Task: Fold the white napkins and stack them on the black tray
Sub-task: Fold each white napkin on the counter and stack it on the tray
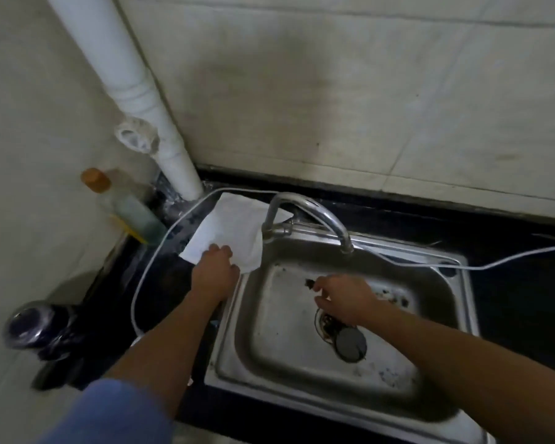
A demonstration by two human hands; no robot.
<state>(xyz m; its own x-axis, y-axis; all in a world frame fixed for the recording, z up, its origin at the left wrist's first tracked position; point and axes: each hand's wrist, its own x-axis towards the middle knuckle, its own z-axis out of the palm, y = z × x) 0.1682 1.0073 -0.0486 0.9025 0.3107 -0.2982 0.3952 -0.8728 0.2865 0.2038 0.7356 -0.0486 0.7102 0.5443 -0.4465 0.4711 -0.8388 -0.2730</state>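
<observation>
Beside the sink rim (229,315), left hand (217,270) grips napkin (234,222) (near edge).

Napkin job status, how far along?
Done: nothing visibly stacked; no black tray in view. In hand: left hand is on one white napkin beside the faucet; right hand hangs over the sink basin. Left: folding, stacking.

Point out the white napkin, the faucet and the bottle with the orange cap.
white napkin (231,225), head view, middle of its top face
faucet (302,201), head view, top of the curved spout
bottle (132,210), head view, clear body below the cap
</observation>
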